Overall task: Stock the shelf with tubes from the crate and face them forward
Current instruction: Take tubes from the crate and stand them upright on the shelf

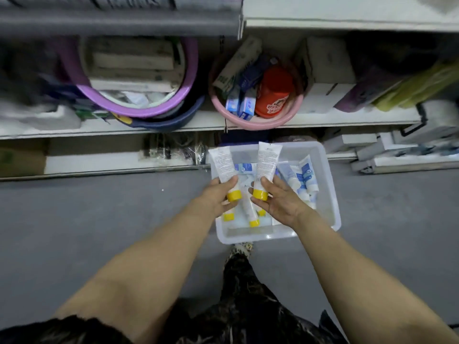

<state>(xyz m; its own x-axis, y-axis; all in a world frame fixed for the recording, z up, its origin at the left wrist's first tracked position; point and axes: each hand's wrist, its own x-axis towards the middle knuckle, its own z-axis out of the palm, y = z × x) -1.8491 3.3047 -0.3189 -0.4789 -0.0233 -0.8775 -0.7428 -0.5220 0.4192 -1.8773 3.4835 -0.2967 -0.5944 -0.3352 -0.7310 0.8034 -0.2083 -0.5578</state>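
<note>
Clearly both hands are loaded: the left hand (pixel 221 194) has its grip closed on one white tube (pixel 224 167) just above its yellow cap, and the right hand (pixel 278 198) grips a second tube (pixel 267 165) the same way, both held crimped end up over the crate (pixel 330 194). Printed small text faces the camera (probably the back panels, so each would need turning before it is faced on the shelf).

These look light and soft-walled; squeezing mid-body could dent them, so holding at the stiffer shoulder by the cap, as now, seems the sound choice. Smooth plastic may slip if pinched loosely.

More yellow-capped tubes (pixel 249 212) lie at the crate's near-left corner, and blue-and-white tubes (pixel 306 175) are piled along its right side. The crate sits on the grey floor (pixel 99 207), its far edge close against the low shelving. Above it, a pink basin (pixel 258 122) of boxes and a red tub rests on the shelf edge (pixel 347 120).
</note>
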